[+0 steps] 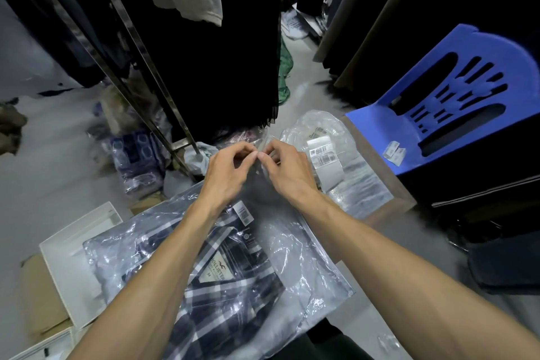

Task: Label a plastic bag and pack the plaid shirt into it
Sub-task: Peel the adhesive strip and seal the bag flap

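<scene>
The folded plaid shirt [230,280], dark blue and white with a neck label showing, lies inside a clear plastic bag [295,254] in front of me. A barcode sticker [244,212] sits on the bag near its top. My left hand [226,169] and my right hand [287,168] meet at the far end of the bag. Both pinch the thin plastic edge there between thumb and fingers, fingertips almost touching.
A pile of empty clear bags [347,166] with barcode label sheets [323,155] lies to the right. A blue plastic chair [447,114] stands at right with small labels on its seat. A clothes rack [140,47] with dark garments is ahead. White box [70,260] at left.
</scene>
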